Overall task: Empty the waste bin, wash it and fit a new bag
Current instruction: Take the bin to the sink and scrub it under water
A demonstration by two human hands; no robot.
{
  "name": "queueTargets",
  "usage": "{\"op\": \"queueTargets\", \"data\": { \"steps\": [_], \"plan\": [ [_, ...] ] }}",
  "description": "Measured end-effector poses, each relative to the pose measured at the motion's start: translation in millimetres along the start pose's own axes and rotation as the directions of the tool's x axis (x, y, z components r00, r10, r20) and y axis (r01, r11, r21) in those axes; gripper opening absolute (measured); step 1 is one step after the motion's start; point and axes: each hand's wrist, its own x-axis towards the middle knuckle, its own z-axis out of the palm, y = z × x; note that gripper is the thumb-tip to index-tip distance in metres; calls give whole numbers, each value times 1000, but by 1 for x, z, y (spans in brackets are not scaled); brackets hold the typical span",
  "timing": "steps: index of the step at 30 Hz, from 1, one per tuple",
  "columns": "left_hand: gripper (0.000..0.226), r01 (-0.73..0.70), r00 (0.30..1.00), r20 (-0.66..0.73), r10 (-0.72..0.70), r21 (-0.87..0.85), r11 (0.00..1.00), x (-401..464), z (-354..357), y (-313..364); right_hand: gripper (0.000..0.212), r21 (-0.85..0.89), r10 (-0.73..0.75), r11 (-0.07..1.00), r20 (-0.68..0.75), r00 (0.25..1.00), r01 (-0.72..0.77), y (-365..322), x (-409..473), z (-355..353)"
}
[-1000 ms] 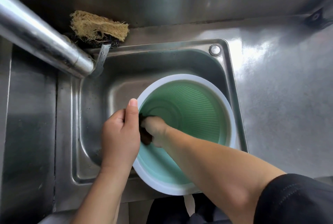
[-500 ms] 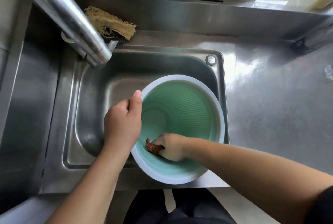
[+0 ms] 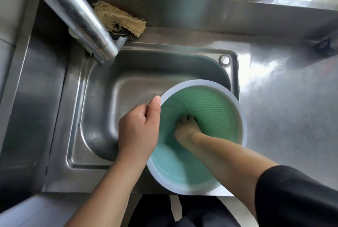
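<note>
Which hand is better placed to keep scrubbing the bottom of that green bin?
The right hand: it is already deep inside the green waste bin, near its bottom. The left hand grips the rim.

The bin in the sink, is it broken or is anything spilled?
No. The bin looks whole, tilted in the sink only because the left hand grips its rim. The right hand is deep inside. Nothing spilled shows.

No legible text or labels.
</note>
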Motion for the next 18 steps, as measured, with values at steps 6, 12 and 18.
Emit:
{"op": "queueTargets", "data": {
  "steps": [6,12,18],
  "plan": [
    [60,5,1000,-12,-4,51,999,-3,6,8,34,335,-131,939,135,982,80,-9,-45,-20],
    [60,73,997,-33,-72,39,997,-2,4,13,18,667,-297,727,93,950,161,7,-103,-55],
    [63,125,992,-41,-122,65,990,-2,8,19,19,610,-372,718,-71,926,335,51,-175,-55]
  ]
}}
